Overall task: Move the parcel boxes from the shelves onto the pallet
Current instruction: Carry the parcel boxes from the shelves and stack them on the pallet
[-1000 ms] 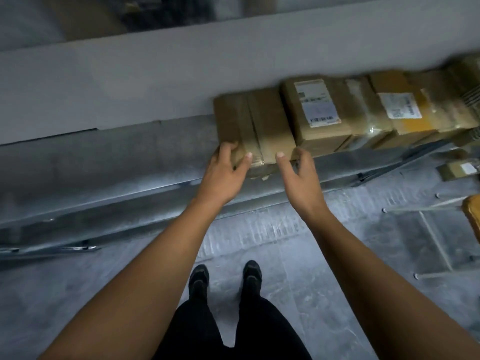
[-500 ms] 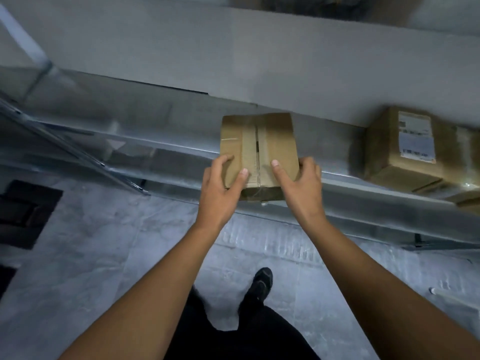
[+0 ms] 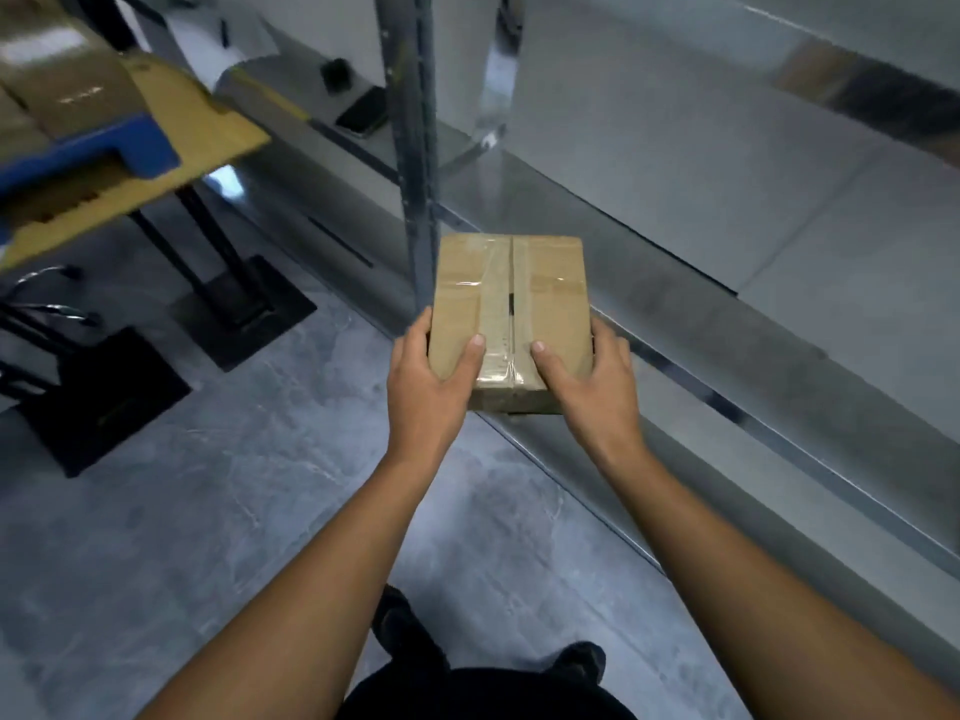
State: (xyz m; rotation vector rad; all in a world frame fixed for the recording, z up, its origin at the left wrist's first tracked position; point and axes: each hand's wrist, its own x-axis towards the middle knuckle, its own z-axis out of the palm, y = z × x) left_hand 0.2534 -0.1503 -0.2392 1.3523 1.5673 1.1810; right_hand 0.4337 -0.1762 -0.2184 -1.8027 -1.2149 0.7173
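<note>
Parcel box [image 3: 511, 309]: a flat brown carton with clear tape along its top seam. It is carried at the middle of the view, at twelve o'clock from the person's body, in front of the lower shelf's front edge.
Left hand [image 3: 426, 387]: grips the box's near left corner. The thumb lies flat on the top face and the fingers wrap the left side, their tips hidden underneath.
Right hand [image 3: 592, 392]: grips the near right corner the same way, with the thumb on top and the fingers curled round the right side.
Pallet [image 3: 93, 158]: blue, at ten o'clock, well apart from the held box. It sits on a tan board [image 3: 208, 127] carried by a black-legged stand [image 3: 218, 272].
Loaded boxes [image 3: 52, 80]: brown and blurred, on the pallet at the ten o'clock corner.
Shelf [image 3: 675, 314]: grey metal, running from twelve o'clock down to four o'clock.
Upright post [image 3: 410, 122]: stands at twelve o'clock, just behind the box.
Dark flat slab [image 3: 361, 116]: lies at eleven o'clock beyond the post; too blurred to tell what it is.
Floor [image 3: 182, 511]: grey, with dark shoes [image 3: 582, 659] at six o'clock.
</note>
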